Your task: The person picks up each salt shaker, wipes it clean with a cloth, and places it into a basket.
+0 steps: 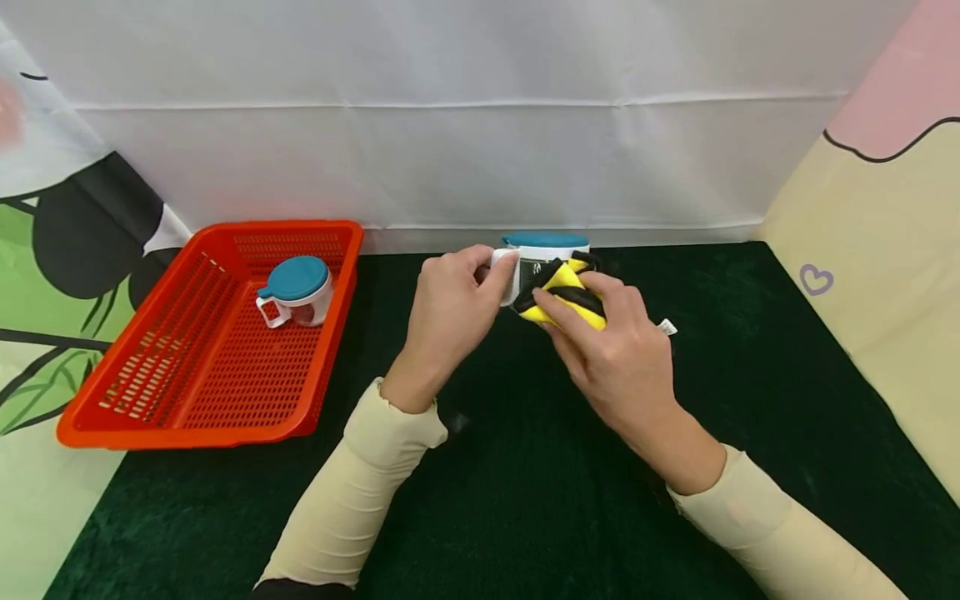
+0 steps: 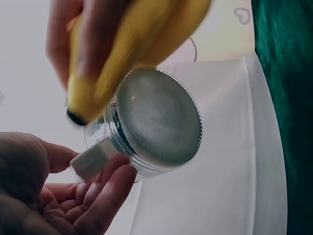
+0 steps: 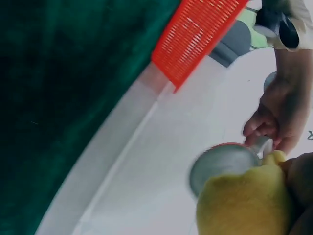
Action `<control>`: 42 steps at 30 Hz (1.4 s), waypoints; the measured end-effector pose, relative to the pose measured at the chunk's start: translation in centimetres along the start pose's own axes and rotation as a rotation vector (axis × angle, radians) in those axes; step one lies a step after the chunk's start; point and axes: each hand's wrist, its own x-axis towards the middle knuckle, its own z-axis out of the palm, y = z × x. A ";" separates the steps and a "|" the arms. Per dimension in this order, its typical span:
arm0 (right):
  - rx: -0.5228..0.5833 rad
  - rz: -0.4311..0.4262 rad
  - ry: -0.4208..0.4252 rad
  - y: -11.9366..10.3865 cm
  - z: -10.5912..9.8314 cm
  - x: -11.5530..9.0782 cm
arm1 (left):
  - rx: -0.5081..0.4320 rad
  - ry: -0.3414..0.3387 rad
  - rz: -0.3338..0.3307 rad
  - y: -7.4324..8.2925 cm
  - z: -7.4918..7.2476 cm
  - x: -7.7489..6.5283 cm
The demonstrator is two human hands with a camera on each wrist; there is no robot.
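Observation:
My left hand (image 1: 453,304) pinches the white handle (image 2: 93,159) of a clear glass seasoning jar (image 2: 159,117) with a blue lid (image 1: 546,240). The jar is held up off the table, its round base turned toward the left wrist camera. In my right hand (image 1: 626,358) is a bunched yellow and black cloth (image 1: 566,293), gripped between thumb and fingers. The cloth lies against the jar's side and covers much of the glass in the head view. From the right wrist, the yellow cloth (image 3: 244,205) overlaps part of the jar's base.
A red plastic basket (image 1: 322,400) stands on the left of the dark green table cover (image 1: 525,500). Inside it sits a second jar (image 1: 300,287) with a blue lid and white handle. White fabric (image 1: 450,167) hangs behind the table, with printed panels at both sides.

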 end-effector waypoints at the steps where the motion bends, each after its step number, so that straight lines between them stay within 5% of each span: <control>1: 0.013 0.010 -0.006 0.1 0.1 -0.4 | -0.012 0.001 -0.013 0.0 -0.2 0.0; 6: 0.148 0.093 0.104 2.3 0.4 -1.1 | -0.101 -0.026 -0.021 0.1 -1.2 -0.1; 12: 0.315 0.154 0.210 4.0 0.2 0.7 | -0.072 -0.021 0.042 0.4 -1.0 -0.5; 17: 0.156 0.009 0.155 2.3 -0.1 1.6 | 0.011 0.014 0.066 0.5 -0.2 -0.5; 22: 0.058 -0.076 0.041 0.8 0.4 0.1 | 0.073 0.050 0.082 0.4 0.0 -0.5; 28: 0.216 0.051 0.106 2.4 1.0 -1.3 | 0.018 0.056 0.057 0.6 -0.8 -0.5; 34: 0.439 0.210 0.225 4.2 0.2 0.3 | -0.074 0.016 0.090 0.8 -0.8 -0.6; 37: 0.371 0.186 0.216 3.6 -0.5 1.5 | -0.043 0.022 0.108 1.0 -0.3 -0.7; 42: 0.082 0.021 0.095 1.2 -0.7 1.5 | 0.029 0.058 0.132 1.0 0.2 -0.5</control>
